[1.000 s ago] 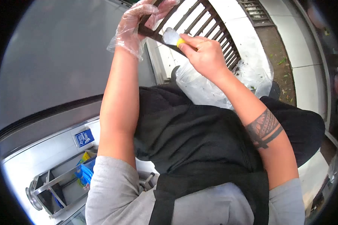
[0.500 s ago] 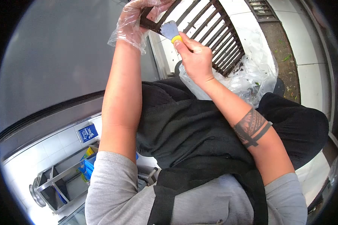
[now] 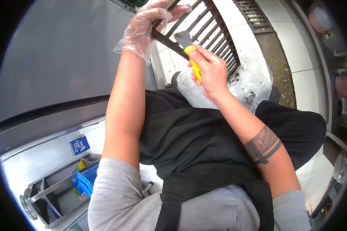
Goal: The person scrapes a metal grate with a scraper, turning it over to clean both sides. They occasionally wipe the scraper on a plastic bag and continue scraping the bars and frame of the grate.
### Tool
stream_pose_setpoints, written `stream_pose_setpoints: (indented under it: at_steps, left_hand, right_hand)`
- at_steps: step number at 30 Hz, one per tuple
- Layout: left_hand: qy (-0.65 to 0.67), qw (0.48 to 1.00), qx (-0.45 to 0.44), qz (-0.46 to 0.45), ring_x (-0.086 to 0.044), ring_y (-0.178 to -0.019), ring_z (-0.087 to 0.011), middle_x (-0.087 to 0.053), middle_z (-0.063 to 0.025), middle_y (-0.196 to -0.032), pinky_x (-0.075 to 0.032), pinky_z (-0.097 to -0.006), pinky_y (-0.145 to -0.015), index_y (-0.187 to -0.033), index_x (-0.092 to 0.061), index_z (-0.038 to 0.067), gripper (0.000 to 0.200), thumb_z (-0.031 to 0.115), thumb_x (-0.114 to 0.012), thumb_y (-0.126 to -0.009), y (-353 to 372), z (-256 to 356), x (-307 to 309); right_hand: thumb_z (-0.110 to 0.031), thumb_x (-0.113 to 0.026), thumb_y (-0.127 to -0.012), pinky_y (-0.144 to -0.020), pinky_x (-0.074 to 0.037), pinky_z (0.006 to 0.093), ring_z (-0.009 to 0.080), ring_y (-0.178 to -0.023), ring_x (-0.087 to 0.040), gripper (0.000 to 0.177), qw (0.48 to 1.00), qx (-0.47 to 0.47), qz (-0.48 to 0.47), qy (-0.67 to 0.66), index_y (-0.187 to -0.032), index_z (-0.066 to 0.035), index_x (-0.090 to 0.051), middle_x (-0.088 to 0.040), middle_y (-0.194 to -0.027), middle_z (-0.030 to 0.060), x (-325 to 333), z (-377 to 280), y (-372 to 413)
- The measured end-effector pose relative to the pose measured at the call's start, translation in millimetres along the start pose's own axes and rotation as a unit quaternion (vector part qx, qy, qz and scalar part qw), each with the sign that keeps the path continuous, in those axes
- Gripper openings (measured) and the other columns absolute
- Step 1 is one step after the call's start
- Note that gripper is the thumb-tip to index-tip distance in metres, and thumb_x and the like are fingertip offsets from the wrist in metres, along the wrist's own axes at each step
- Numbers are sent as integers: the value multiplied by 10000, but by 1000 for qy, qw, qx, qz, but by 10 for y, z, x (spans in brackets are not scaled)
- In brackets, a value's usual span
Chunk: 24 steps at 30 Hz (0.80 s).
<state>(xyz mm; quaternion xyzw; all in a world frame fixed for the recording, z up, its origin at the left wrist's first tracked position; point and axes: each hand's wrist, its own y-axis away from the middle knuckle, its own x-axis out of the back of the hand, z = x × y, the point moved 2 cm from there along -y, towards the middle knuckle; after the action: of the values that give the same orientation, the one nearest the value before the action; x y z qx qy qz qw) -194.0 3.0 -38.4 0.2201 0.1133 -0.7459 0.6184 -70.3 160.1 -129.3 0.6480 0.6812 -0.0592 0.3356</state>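
A clear plastic glove covers my left hand (image 3: 152, 23), which grips the end of a dark, dirty metal grate (image 3: 216, 32) at the top of the view. My bare right hand (image 3: 212, 71) is closed round the yellow handle of a scraper (image 3: 184, 38). The scraper's grey blade lies over the grate's near bars, close to my left hand; whether it touches them is unclear. Below the grate's lower end is a crumpled clear plastic bag (image 3: 250, 82) with dark bits on it.
A drain channel (image 3: 275, 57) with a slotted cover (image 3: 254, 15) runs through the white tiled floor at right. A large grey panel (image 3: 61, 50) fills the upper left. At lower left are a metal rack (image 3: 46, 196) and a blue sign (image 3: 79, 145).
The scraper has turned in my right hand, showing more of its yellow handle. The grate and bag appear farther left, and the gloved fingers have shifted on the frame.
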Motion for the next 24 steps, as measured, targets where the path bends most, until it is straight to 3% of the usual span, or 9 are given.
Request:
stream_pose_setpoints:
  at_steps: [2, 4, 5, 7, 11, 14, 15, 17, 24]
  left_hand:
    - [9, 998, 40, -48, -726, -1167, -363, -690, -282, -1290, -664, -257, -843, -1294, -644, -93, 591, -222, -565, -723, -4, 63, 77]
    - [-42, 998, 26, -41, -698, -1220, -379, -661, -299, -1343, -625, -338, -986, -1356, -603, -109, 478, -46, -638, -884, 31, 45, 71]
    - [-39, 998, 22, -43, -698, -1220, -379, -661, -299, -1343, -625, -338, -986, -1356, -603, -109, 478, -46, -638, -884, 21, 54, 99]
    - [-198, 975, -14, -102, -536, -633, -47, -768, -221, -1204, -500, -189, -731, -1332, -673, -78, 513, 49, -650, -835, -19, 72, 131]
    - [-120, 989, -26, -81, -667, -749, -105, -781, -211, -1144, -470, -218, -649, -1281, -688, -76, 401, 87, -658, -917, 11, -9, 87]
    - [80, 989, 67, -107, -642, -1302, -395, -626, -310, -1403, -520, -439, -1130, -1428, -542, -133, 602, 337, -584, -1055, 64, -30, -68]
    - [11, 990, 101, -98, -600, -1351, -382, -617, -300, -1426, -400, -459, -1220, -1489, -476, -150, 925, 669, -357, -1075, 76, -43, -83]
    - [37, 989, 96, -104, -603, -1346, -366, -623, -290, -1422, -409, -437, -1213, -1496, -470, -149, 957, 695, -332, -1069, 78, -39, -123]
    - [111, 982, 85, -129, -696, -1191, -317, -656, -242, -1375, -570, -375, -1032, -1479, -492, -131, 1026, 776, -311, -1036, 67, -73, -110]
  right_hand:
    - [-263, -760, -991, -530, -501, 290, 158, -589, -650, 412, 938, 194, 22, 288, -1345, -59, -710, -723, -902, 46, 347, 22, -118]
    - [-199, -776, -940, -654, -560, 365, 255, -748, -712, 264, 676, 377, 19, 633, -1182, -96, -765, -735, -986, 75, 523, -359, 92]
    - [-199, -776, -940, -654, -560, 365, 255, -748, -712, 264, 672, 380, 18, 636, -1182, -96, -765, -735, -986, 75, 583, -480, 142]
    - [-152, -781, -900, -756, -573, 415, 321, -893, -712, 170, 662, 345, 18, 665, -1064, -110, -770, -723, -1052, 90, 638, -675, 201]
    - [-149, -753, -899, -756, -566, 421, 287, -890, -696, 139, 641, 483, -78, 592, -1038, -148, -751, -694, -949, 36, 384, -1140, 110]
    - [-179, -731, -929, -761, -565, 415, 296, -854, -719, 165, 489, 603, -133, 616, -1064, -90, -763, -729, -944, 86, 157, -1472, -97]
    - [-179, -731, -929, -761, -565, 415, 296, -854, -719, 165, 490, 602, -132, 616, -1064, -90, -763, -729, -944, 86, 79, -1542, -156]
    - [-94, -750, -880, -918, -413, 384, 182, -944, -667, 264, 419, 680, -156, 582, -1138, -146, -750, -723, -1023, -21, -86, -1620, -233]
    - [-140, -675, -790, -862, -371, 439, 177, -906, -611, 283, 413, 691, -203, 558, -1067, -164, -730, -664, -940, -47, -288, -1563, -513]
